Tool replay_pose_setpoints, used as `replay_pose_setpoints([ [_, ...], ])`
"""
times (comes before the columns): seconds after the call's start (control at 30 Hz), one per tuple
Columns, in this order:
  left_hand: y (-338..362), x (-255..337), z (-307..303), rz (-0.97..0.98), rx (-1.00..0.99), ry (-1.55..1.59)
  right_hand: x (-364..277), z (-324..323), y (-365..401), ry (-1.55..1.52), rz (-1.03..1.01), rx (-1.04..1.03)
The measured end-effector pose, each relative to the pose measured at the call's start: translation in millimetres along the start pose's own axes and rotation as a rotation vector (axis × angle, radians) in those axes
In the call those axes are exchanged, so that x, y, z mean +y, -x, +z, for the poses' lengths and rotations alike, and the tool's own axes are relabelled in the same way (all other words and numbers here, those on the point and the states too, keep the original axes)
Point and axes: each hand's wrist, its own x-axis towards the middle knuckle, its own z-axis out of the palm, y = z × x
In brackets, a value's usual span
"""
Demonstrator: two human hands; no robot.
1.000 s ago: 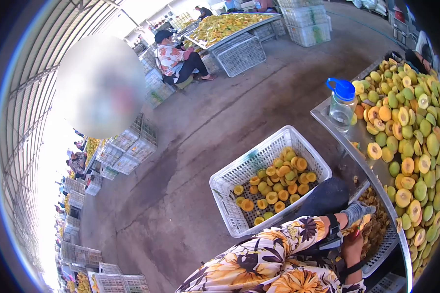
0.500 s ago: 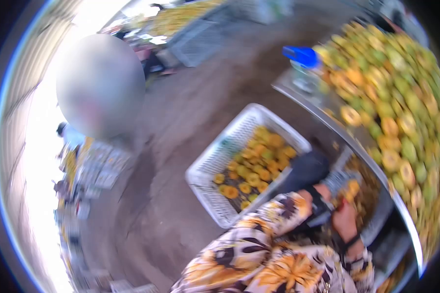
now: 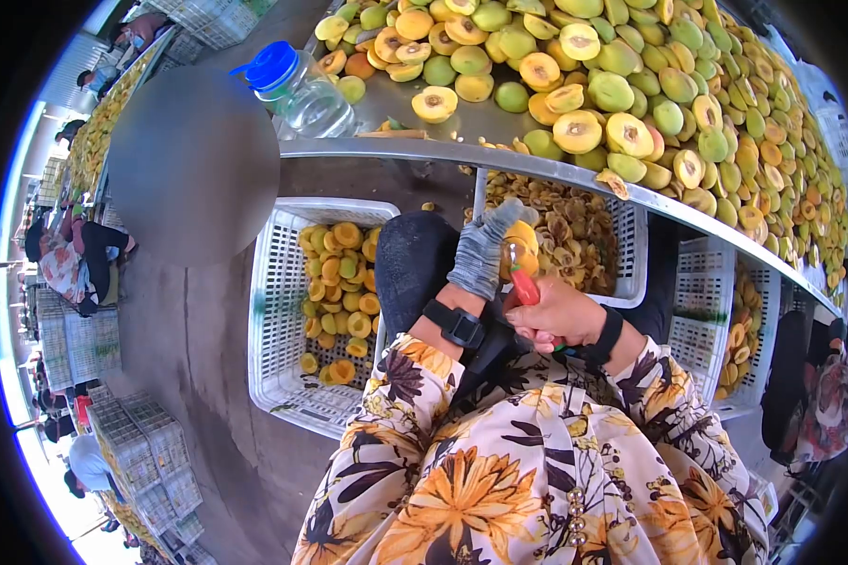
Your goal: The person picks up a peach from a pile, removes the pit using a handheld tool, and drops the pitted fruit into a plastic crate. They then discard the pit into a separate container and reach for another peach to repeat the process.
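Hands (image 3: 483,243) (image 3: 567,316) grasping fruit (image 3: 521,247) (left) and red-handled tool (image 3: 526,287) (right), crate (image 3: 271,292) beside knee (image 3: 413,264), bottle (image 3: 317,104) on table (image 3: 391,148)

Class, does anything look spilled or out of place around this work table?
Yes: a stray fruit scrap lies on the table's metal edge, and another small bit appears to lie on the floor, outside the white crates.

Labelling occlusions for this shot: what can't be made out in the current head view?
Head view:
Red tool: grip partly covered by the right hand.
Held fruit: side facing the gloved left hand hidden by it.
Fruit heap: cut off by the top edge.
Upper left: background hidden by a round blur.
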Motion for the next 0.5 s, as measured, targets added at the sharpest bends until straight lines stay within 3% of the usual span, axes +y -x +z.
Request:
replay_pose_setpoints([
  [0.13, 4.9, 3.7, 0.4, -0.153, -0.114, 0.142, 4.2, 4.6, -2.5, -0.172, 0.017, -0.116],
  [0.23, -7.6, -7.4, -8.2, -0.106, -0.099, 0.089, 9.4, 9.2, -6.0, -0.27, -0.011, -0.125],
  [0.3, -11.5, -7.3, -3.4, -0.071, -0.057, 0.06, 10.7, 15.8, -7.7, 0.145, -0.114, 0.172],
  [0.33, -12.8, -4.3, 0.9, -0.088, 0.062, 0.149, 12.9, 14.8, -7.6, 0.143, -0.116, 0.177],
  [0.37, -14.2, -1.3, 5.2, -0.101, 0.18, 0.237, 14.3, 12.1, -8.1, 0.189, -0.338, 0.389],
  [0.4, -15.9, -3.1, 1.9, -0.1, 0.177, 0.233, 15.3, 10.4, -8.6, 0.232, -0.559, 0.598],
  [0.5, -14.3, -4.5, -6.7, -0.144, 0.142, 0.163, 9.4, -4.6, 1.3, 0.292, -0.619, 0.685],
])
